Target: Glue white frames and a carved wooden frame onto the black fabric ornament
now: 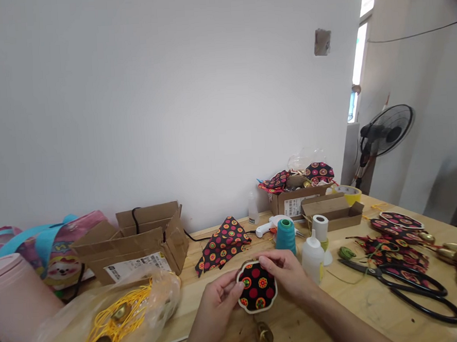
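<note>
A small black patterned fabric piece with a pale scalloped rim [259, 292] is held upright above the wooden table. My left hand [221, 301] grips its left side, thumb across the front. Closed on its upper right edge, my right hand [286, 271] has its thumb at the rim and fingers behind the top. The back of the piece is hidden. Just below it is a brass bell [265, 337]; whether it is attached, I cannot tell. Folded cloth of similar print [225, 243] lies beyond my hands.
Right of my hands stand a teal thread spool [285, 237] and a white squeeze bottle [313, 258]. Black-handled scissors [409, 284] lie farther right. A glue gun [272, 225] rests behind. At left are a cardboard box [136, 249], a bag of yellow cords [121, 317] and a pink container [22, 302].
</note>
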`<state>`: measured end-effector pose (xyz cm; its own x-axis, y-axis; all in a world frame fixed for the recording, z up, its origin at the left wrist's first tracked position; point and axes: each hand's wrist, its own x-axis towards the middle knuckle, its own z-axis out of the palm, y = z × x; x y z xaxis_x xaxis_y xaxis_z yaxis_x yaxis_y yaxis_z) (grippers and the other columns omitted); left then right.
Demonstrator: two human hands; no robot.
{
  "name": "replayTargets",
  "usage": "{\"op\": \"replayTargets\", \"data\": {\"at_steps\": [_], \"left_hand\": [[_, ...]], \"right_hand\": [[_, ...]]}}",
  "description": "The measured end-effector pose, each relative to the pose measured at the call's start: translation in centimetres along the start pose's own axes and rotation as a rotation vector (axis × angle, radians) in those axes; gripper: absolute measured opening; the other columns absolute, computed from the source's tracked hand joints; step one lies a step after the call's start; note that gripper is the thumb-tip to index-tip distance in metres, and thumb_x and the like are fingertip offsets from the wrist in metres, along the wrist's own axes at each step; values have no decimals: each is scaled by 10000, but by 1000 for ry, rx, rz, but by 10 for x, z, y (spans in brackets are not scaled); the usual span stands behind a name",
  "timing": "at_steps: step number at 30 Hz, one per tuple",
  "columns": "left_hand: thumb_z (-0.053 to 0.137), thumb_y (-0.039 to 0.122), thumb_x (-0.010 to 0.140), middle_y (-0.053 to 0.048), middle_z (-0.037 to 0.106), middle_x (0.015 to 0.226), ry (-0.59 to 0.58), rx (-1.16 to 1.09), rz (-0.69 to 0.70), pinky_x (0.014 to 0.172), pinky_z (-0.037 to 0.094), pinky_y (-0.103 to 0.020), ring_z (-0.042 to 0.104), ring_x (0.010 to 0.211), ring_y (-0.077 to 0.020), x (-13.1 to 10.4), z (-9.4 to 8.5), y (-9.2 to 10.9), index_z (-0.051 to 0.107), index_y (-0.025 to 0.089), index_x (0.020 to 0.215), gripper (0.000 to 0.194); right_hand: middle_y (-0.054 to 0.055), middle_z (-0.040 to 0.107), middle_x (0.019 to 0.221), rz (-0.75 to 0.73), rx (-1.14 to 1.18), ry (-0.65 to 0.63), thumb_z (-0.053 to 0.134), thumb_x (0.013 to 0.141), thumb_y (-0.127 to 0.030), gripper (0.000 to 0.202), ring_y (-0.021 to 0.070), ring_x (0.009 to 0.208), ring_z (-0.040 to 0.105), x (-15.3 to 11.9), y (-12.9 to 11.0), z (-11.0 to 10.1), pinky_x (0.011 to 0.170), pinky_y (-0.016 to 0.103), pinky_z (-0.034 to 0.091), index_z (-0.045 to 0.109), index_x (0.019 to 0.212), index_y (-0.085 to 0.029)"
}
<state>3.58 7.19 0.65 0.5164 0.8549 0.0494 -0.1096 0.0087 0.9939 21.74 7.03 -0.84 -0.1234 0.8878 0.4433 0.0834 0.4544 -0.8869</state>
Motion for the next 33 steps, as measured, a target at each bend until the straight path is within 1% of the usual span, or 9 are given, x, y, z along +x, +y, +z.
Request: {"op": "replayTargets", "data": {"at_steps": [3, 5, 11, 14, 17, 22, 28, 30, 33], "left_hand": [[567, 361, 769, -48, 675, 1059, -66, 85, 30, 835, 488, -356, 633, 904, -207, -1, 2, -3, 576, 231, 1130, 384], [531, 350, 794, -40, 659, 1094, -42, 219, 91, 869, 472, -359, 617, 950, -202, -1, -1, -3, 570, 252, 1135, 357], [437, 205, 841, -42, 536, 1263, 155, 939, 553, 935, 428, -333, 495, 1144, -170, -6, -20, -1, 573, 309, 1107, 316], [426, 95, 824, -52, 464, 1322, 139, 1130, 792, 907, 450, -312, 474, 1162, -158, -7, -27, -1, 533, 328, 1144, 410], [424, 34, 802, -47, 389, 1373, 162, 1210, 896, 923, 438, -333, 429, 1202, -171, -8, -30, 0, 513, 339, 1162, 480], [448, 88, 810, -32, 430, 1352, 231, 1158, 799, 939, 426, -336, 434, 1200, -172, -8, -27, 0, 437, 349, 1230, 495], [549, 320, 776, -60, 369, 1396, 358, 728, 289, 1028, 295, -409, 354, 1257, -204, -7, -16, -3, 212, 305, 1350, 666], [568, 332, 759, -91, 431, 1349, 321, 568, 182, 1019, 295, -403, 410, 1216, -207, -5, -12, -5, 149, 267, 1369, 742], [582, 296, 744, -103, 557, 1225, 206, 424, 118, 992, 317, -378, 498, 1122, -215, -4, -5, -3, 308, 206, 1325, 649]], "right_hand": [[2, 622, 554, -82, -119, 27, 456, 858, -378, 379, 122, 519, 540, 0, -2, 0, 470, 210, 420, 690, 677, -142], [8, 632, 573, -164, -197, 49, 459, 863, -358, 348, 122, 525, 544, 0, -5, -2, 477, 212, 423, 685, 704, -145], [66, 684, 794, -547, -450, 55, 592, 792, -343, 180, 166, 718, 586, -1, -11, -12, 641, 293, 459, 688, 856, -204], [62, 686, 792, -680, -556, 60, 607, 791, -232, 130, 153, 683, 564, -4, -16, -13, 595, 278, 437, 671, 902, -214], [56, 685, 780, -821, -719, 108, 606, 791, -183, 152, 129, 630, 542, -7, -18, -11, 544, 244, 425, 641, 939, -195], [62, 683, 781, -903, -865, 143, 629, 770, -154, 174, 123, 616, 552, -9, -17, -9, 531, 234, 439, 624, 944, -162], [68, 694, 792, -766, -685, 165, 627, 766, -160, 215, 157, 660, 596, -13, -24, -8, 574, 262, 470, 645, 975, -207], [68, 695, 795, -669, -550, 219, 606, 774, -170, 185, 172, 680, 609, -14, -26, -6, 598, 278, 479, 658, 944, -218], [67, 685, 748, -526, -441, 296, 551, 803, -201, 123, 181, 676, 610, -12, -26, -1, 610, 286, 482, 663, 854, -206]]}}
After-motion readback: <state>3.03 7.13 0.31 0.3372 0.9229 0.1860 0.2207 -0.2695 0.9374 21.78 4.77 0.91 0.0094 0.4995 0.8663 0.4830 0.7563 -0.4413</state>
